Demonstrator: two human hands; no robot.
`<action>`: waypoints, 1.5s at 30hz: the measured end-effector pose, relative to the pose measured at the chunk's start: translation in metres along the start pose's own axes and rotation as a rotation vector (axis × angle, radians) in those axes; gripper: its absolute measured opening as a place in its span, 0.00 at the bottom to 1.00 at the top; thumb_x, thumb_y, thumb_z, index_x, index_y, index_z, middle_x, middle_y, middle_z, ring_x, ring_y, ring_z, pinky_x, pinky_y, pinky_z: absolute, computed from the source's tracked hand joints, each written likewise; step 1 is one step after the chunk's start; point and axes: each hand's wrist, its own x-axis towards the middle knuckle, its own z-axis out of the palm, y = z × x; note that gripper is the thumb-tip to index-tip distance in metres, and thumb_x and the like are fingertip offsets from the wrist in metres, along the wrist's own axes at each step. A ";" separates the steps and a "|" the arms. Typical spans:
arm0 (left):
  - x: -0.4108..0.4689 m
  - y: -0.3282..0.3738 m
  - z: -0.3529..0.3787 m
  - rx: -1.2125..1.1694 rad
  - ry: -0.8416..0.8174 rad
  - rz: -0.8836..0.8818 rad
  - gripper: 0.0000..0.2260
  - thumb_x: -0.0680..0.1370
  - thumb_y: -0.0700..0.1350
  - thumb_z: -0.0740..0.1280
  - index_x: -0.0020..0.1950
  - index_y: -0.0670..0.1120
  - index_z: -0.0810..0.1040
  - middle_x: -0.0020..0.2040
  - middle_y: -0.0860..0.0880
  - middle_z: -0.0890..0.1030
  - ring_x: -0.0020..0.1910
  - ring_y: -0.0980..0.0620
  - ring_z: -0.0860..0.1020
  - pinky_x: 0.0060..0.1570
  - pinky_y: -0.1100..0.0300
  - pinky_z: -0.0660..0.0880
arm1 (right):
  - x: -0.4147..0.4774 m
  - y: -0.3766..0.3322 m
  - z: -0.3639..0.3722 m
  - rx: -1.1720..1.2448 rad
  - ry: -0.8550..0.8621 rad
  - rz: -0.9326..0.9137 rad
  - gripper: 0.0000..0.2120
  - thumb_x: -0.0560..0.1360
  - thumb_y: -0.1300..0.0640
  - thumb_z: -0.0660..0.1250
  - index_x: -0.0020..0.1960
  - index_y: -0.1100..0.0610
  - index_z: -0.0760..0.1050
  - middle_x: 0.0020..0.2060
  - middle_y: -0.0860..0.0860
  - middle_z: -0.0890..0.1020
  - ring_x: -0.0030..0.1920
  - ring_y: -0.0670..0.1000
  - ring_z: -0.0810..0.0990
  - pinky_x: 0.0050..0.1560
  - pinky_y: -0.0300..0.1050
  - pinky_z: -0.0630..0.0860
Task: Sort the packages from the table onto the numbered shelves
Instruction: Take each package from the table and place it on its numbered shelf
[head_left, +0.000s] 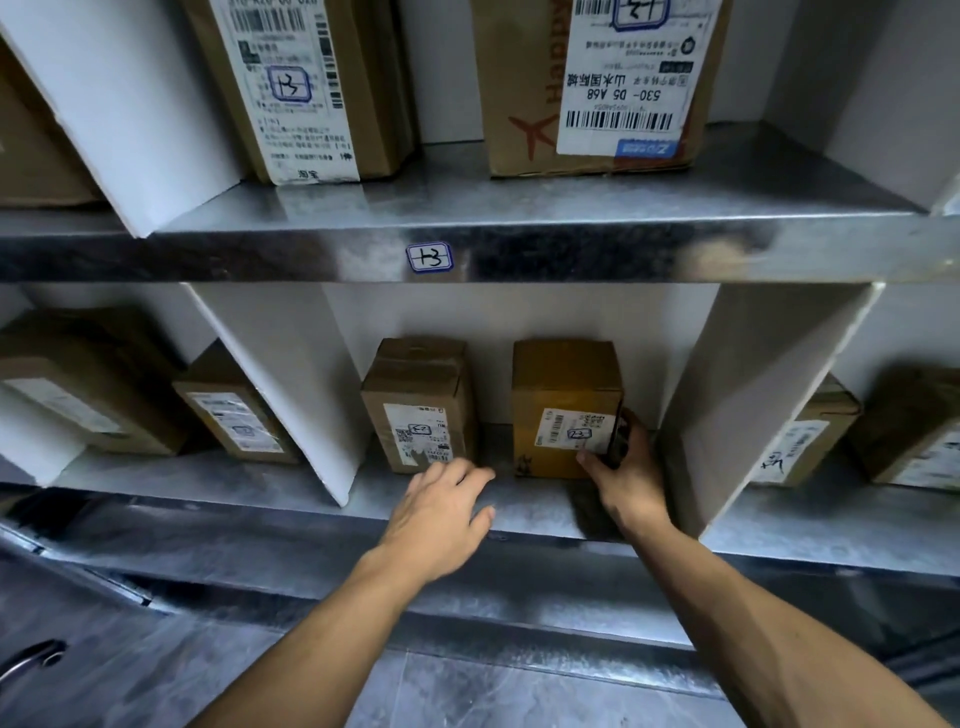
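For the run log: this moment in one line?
right hand: grips yellowish box on shelf | left hand: empty, fingers relaxed | step: placing

brown boxes (566, 395), white labels w/ black barcodes (570, 430), grey shelf (shiny) (545, 244)

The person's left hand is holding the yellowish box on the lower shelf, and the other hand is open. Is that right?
Not quite. The right hand holds the yellowish box on the lower shelf, and the left hand is open. The head view shows it.
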 end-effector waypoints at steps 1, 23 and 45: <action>-0.003 -0.001 -0.003 0.014 0.006 0.017 0.22 0.81 0.55 0.56 0.75 0.54 0.63 0.70 0.53 0.67 0.68 0.51 0.64 0.68 0.54 0.62 | -0.006 -0.001 -0.001 -0.064 0.035 0.008 0.34 0.75 0.58 0.74 0.76 0.51 0.62 0.69 0.52 0.75 0.69 0.57 0.73 0.70 0.54 0.70; -0.075 0.067 0.035 0.121 -0.053 0.544 0.21 0.78 0.54 0.61 0.71 0.51 0.69 0.66 0.49 0.73 0.65 0.45 0.70 0.65 0.50 0.66 | -0.237 0.039 -0.063 -1.315 0.111 -0.205 0.19 0.75 0.41 0.53 0.51 0.53 0.76 0.46 0.53 0.79 0.44 0.59 0.79 0.45 0.52 0.75; -0.181 0.517 0.115 0.025 -0.054 1.280 0.19 0.73 0.53 0.67 0.63 0.50 0.76 0.56 0.49 0.79 0.52 0.44 0.78 0.49 0.50 0.75 | -0.513 0.140 -0.413 -1.294 0.498 0.565 0.20 0.79 0.40 0.58 0.63 0.51 0.72 0.59 0.54 0.77 0.58 0.59 0.77 0.55 0.54 0.73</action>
